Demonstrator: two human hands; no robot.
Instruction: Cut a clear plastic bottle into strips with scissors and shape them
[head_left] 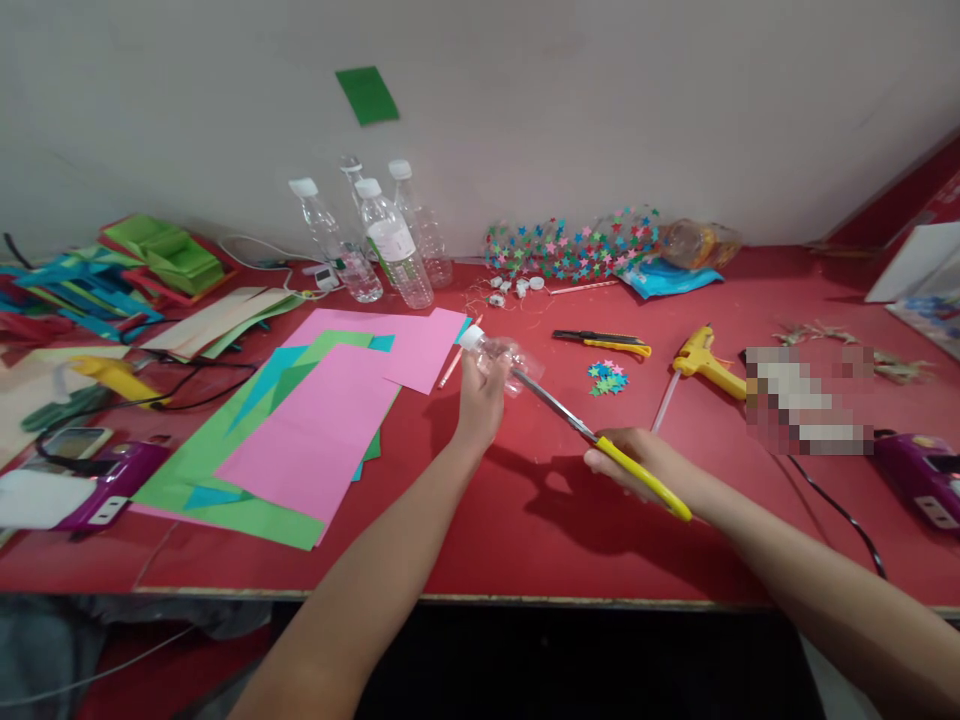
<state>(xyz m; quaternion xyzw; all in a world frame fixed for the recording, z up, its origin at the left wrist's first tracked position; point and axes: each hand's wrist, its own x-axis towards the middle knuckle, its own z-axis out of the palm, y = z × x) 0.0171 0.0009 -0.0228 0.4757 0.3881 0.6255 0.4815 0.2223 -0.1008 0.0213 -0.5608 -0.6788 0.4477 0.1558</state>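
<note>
Over the red table, just in front of the pink paper sheets, we find a small clear plastic bottle held off the surface. Our left hand is clamped around it from below, white cap pointing left toward the sheets, long axis lying roughly level and running left to right. Our right hand is closed on the yellow handles of the scissors, well to the right of the bottle and nearer to us. The blades run up and left from that hand and their tips meet the bottle's right end; whether the blades are apart we cannot tell. Nothing stands between the blades and the bottle.

Right of the bottle lie a small heap of paper stars, a yellow utility knife and a yellow glue gun. Behind it, by the wall, stand four capped water bottles and a spread of coloured stars.
</note>
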